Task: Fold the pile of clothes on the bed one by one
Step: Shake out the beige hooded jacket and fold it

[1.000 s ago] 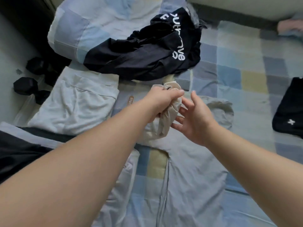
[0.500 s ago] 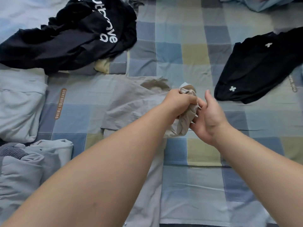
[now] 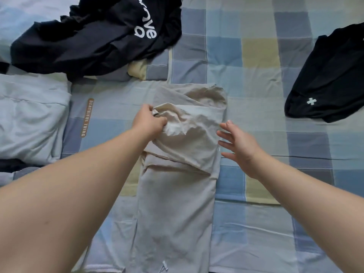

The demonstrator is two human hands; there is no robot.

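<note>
Possibly the fold skews — only the left grip clutches the beige garment, the right grip spread open at three o'clock.

Beige garment, part-folded, flat mid-bed

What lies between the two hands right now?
In the head view, the bunched, folded-over top of the beige garment fills the gap: the left hand grips its left side, and the open right hand is at its right edge.

A bed sheet in blue, grey and pale yellow checks fills the frame. A brown lettered label lies left of centre. The light is soft and even.
</note>
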